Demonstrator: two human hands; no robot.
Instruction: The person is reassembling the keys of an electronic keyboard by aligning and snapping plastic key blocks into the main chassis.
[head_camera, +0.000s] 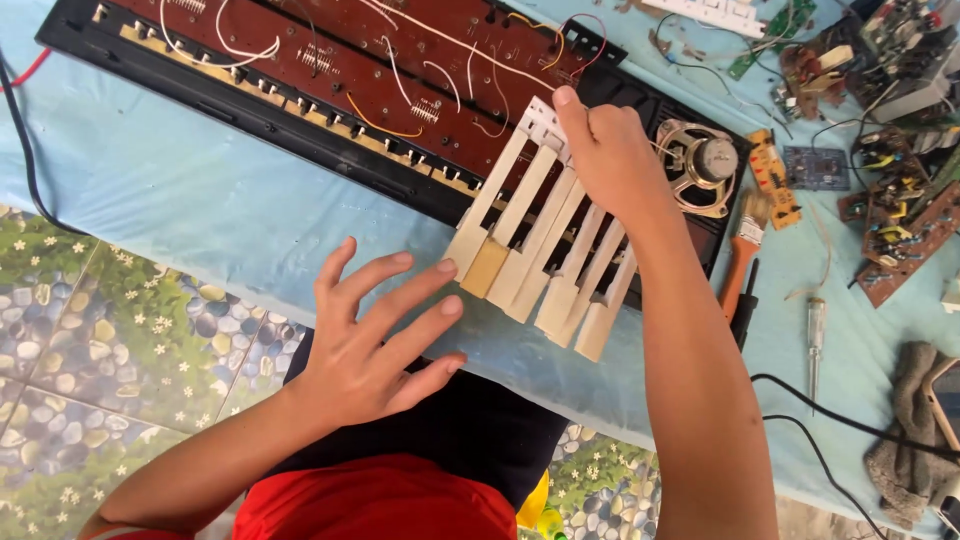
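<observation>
While the right hand (608, 150) curls its fingers over the far, hinged end of a block of cream piano keys (540, 240), gripping it from above, the block sits tilted across the near edge of an opened keyboard (330, 90), its free key ends fanning out toward the person and hanging over the pale blue cloth on the desk (180, 200). One key near the left of the block looks more yellowed than its neighbours. The left hand (375, 335) hovers just beside those free ends, fingers spread wide and holding nothing, its fingertips close to the leftmost keys; whether they touch cannot be told.

Under the block, the keyboard lies with its brown circuit board exposed, white and orange wires looping across it, and its black case running diagonally from the far left corner of the desk toward the middle. A round speaker (705, 165) is seated in the case just right of the right hand. Further right on the cloth lie a paintbrush (745, 245) with an orange handle, a clear-handled screwdriver (815, 345), black cables, and a heap of loose circuit boards (890, 220) at the far right corner. A grey rag (905, 430) rests at the right edge
</observation>
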